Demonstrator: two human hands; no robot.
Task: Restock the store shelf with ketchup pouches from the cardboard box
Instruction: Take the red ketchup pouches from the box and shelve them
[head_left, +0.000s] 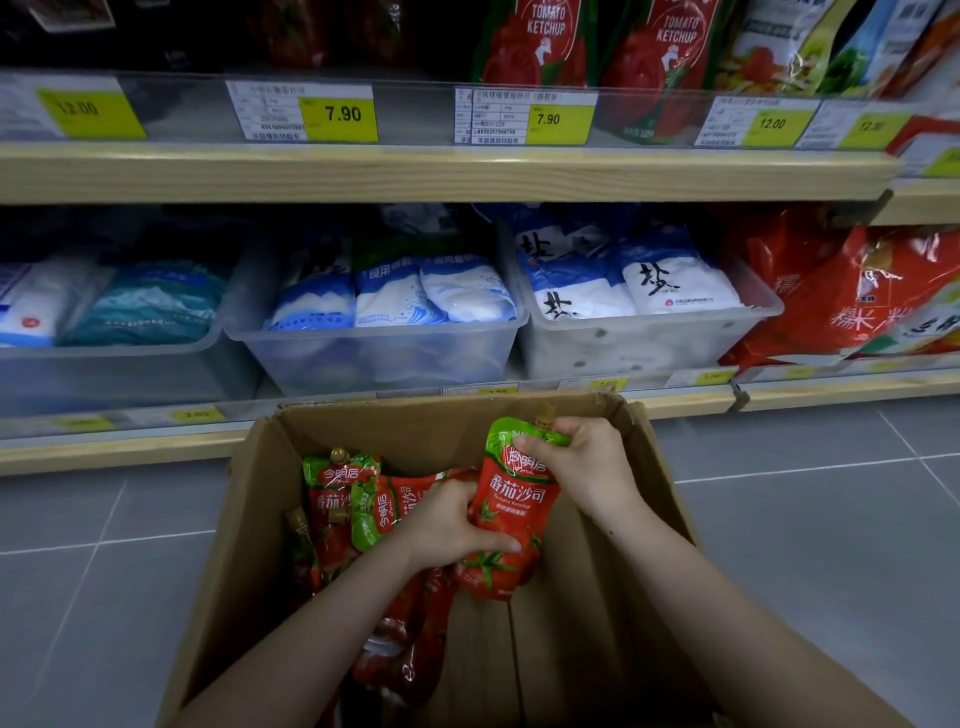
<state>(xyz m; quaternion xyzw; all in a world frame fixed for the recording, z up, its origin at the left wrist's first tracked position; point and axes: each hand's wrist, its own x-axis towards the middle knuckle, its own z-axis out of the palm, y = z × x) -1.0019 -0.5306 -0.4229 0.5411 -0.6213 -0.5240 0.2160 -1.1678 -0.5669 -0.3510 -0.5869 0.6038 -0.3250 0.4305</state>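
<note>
Both hands (587, 467) round upright ketchup pouch (511, 519) above cardboard box (249, 545)

The one camera sits on my head, looking forward and down, close over the cardboard box (249, 519), shelf (441, 174) beyond.

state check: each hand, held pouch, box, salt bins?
left hand: grips held pouch low
right hand: grips its top by the spout
held pouch: upright, above box
cardboard box: open, pouches inside
salt bins: stocked with bags
</note>
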